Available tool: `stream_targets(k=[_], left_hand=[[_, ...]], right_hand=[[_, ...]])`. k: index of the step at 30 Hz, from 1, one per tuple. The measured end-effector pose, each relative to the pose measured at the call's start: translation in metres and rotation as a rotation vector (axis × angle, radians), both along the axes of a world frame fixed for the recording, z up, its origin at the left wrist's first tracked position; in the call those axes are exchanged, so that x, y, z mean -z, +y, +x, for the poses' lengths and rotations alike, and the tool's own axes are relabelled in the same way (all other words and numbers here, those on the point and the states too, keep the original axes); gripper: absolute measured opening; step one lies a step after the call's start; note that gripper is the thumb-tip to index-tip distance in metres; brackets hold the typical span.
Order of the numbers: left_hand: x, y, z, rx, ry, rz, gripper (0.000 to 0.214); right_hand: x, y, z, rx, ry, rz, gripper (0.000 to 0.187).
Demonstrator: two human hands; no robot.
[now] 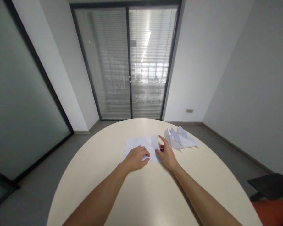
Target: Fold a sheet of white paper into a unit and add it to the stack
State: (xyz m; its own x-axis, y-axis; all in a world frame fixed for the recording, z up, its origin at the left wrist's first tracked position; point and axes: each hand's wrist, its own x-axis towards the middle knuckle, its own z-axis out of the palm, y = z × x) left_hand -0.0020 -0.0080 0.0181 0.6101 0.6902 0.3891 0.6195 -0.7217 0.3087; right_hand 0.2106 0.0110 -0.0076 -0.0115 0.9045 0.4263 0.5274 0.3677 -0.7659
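Observation:
A sheet of white paper [137, 142] lies on the round table with its right edge slightly raised. My left hand [137, 158] rests on the sheet's lower left part, fingers loosely bent and the thumb apart from them. At the right edge is my right hand [167, 153]; its thumb lies on the near face of the paper, the index finger stretches up along the edge, and the other fingers curl behind it. Just beyond that hand sit several folded white paper pieces [175, 137], pointed like paper planes and overlapping one another.
The pale round table [96, 169] fills the lower middle. An orange and black chair [272, 191] stands at the lower right. Behind the table are a glass door with blinds [113, 78] and white walls; a frosted glass panel [21, 103] is on the left.

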Motion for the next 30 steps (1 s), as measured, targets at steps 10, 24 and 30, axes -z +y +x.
stream_targets(k=[10,24,30], left_hand=[[0.015,0.014,-0.004,-0.180,-0.119,0.061,0.054],[0.006,0.013,-0.005,-0.374,-0.751,-0.076,0.054],[0.015,0.023,-0.007,-0.558,-0.651,-0.050,0.053]], right_hand=[[-0.021,-0.005,0.002,0.067,0.163,0.075,0.031],[-0.025,-0.014,0.004,-0.066,-0.097,0.388,0.018],[-0.015,-0.011,0.002,-0.083,-0.099,0.230,0.018]])
